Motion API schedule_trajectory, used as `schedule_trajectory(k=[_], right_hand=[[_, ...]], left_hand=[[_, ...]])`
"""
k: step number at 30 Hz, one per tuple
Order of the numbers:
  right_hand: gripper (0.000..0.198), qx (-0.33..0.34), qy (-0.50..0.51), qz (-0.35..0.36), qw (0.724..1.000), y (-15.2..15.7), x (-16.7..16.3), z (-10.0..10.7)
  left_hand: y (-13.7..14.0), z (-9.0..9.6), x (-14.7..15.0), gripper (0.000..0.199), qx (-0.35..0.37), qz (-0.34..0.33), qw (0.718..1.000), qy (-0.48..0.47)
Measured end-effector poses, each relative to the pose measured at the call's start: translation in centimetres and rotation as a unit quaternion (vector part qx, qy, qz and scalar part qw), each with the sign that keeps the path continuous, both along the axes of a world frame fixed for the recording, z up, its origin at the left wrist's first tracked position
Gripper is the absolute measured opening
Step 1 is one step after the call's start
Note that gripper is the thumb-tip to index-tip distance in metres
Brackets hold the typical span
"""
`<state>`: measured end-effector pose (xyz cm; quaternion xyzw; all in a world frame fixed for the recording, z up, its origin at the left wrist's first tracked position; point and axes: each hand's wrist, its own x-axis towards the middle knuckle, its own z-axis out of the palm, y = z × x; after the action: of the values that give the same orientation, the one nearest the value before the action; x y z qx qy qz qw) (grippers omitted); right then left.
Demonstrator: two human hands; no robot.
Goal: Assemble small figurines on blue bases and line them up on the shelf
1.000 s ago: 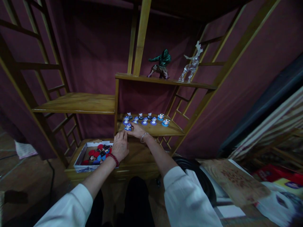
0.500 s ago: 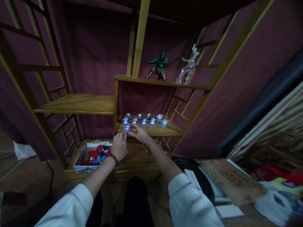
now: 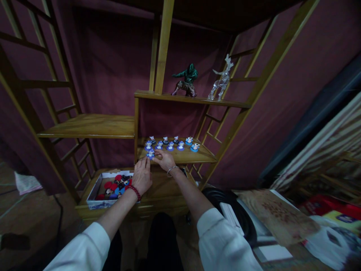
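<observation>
A small purple-and-white figurine (image 3: 150,153) stands at the front left of the low shelf (image 3: 203,157). My right hand (image 3: 165,160) reaches in from its right, thumb and forefinger closed against it. From the front left, my left hand (image 3: 142,175) has its fingertips at the base of the same figurine, fingers bent and held together; the tips are partly hidden. Behind it runs a row of similar purple figurines (image 3: 170,146), with dark-based ones (image 3: 165,140) further back. Two blue-based figurines (image 3: 194,147) are at the right.
A cardboard box (image 3: 96,188) of mixed red, black and blue figurines sits at lower left. Overhead, a shelf board carries a green hooded statue (image 3: 188,79) and a clear deer figure (image 3: 222,81). Wooden posts (image 3: 164,49) divide the unit. Coiled black hose (image 3: 225,203) lies at right.
The view has shifted slightly. Both hands stay at the front purple figurine, with hardly any movement against the shelf.
</observation>
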<state>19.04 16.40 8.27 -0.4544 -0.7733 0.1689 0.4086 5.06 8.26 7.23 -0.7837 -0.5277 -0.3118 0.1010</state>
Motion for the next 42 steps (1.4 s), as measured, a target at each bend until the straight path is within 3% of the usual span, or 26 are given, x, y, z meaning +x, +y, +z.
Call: schedule_trajectory(k=[22, 30, 42], right_hand=[[0.030, 0.016, -0.002, -0.005, 1.000, 0.1, -0.2, 0.1], [0.032, 0.045, -0.039, -0.030, 0.998, -0.7, -0.4, 0.5], [0.036, -0.017, 0.041, -0.004, 0.999, 0.5, -1.5, 0.3]], left_hand=[[-0.1, 0.3, 0.7, 0.055, -0.013, 0.043, 0.999, 0.018], [0.2, -0.4, 0.4, 0.060, 0.001, 0.009, 1.000, -0.008], [0.0, -0.9, 0.2, 0.062, 0.012, -0.009, 1.000, -0.006]])
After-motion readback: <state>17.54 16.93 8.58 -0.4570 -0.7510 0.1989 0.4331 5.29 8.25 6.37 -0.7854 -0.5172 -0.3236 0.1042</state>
